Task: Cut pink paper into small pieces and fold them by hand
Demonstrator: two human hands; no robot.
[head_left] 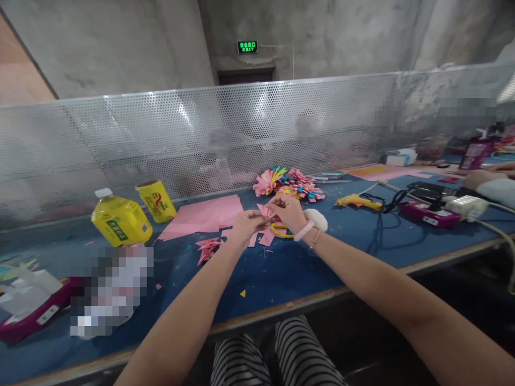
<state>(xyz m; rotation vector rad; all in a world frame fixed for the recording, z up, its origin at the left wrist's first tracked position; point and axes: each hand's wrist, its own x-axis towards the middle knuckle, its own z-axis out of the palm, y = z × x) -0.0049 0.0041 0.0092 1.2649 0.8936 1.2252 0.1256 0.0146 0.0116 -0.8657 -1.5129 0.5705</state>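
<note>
Between my hands is a small piece of folded pink paper [264, 210], held above the blue table [201, 305]. My left hand [248, 222] pinches its lower side with thumb and fingertips. From the right, the fingers of my right hand [288, 212] close on its upper edge. Yellow scissor handles [281, 231] show partly behind my right wrist. Cut pink paper pieces [266, 237] lie beneath my hands, and a small pile of folded pink pieces [208, 249] is left of them. Behind my hands sits a heap of pink, yellow and blue paper flowers [292, 185].
Pink sheets [201, 215], a yellow bottle [120, 217] and a yellow container [156, 201] stand or lie at left. A yellow glue gun [358, 202], purple box [428, 213] and cables occupy the right. A perforated metal screen [241, 123] borders the back. Another person's hand [483, 177] is far right.
</note>
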